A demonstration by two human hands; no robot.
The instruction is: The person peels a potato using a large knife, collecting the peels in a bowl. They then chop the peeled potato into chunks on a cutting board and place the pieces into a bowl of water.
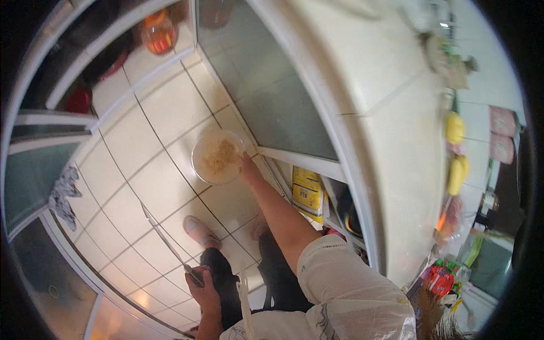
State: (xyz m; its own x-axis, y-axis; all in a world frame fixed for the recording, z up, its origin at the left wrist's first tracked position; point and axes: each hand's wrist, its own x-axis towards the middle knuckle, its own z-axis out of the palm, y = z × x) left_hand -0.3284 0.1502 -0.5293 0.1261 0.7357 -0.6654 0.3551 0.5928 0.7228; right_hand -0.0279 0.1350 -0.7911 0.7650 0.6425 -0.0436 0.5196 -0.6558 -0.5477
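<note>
My right hand [249, 169] grips the right rim of a round, pale bowl [204, 170], held out over the tiled floor. Inside the bowl lies a tan, crumbly or shredded food [223, 154]; its exact kind is unclear. Lower down, my left hand [203, 287] is closed around the handle of a long, thin metal utensil [163, 238]. The utensil points up and to the left, away from the bowl, and its tip is too blurred to name. My feet, in pink slippers [199, 231], stand below the bowl.
A glass-panelled cabinet door [272, 85] stands right of the bowl, beside shelves with a yellow package [307, 193]. Along the right runs a pale countertop [408, 170] with yellow fruit and bagged items. A crumpled patterned cloth [66, 197] hangs at the left; an orange-capped jar [158, 36] stands at the top.
</note>
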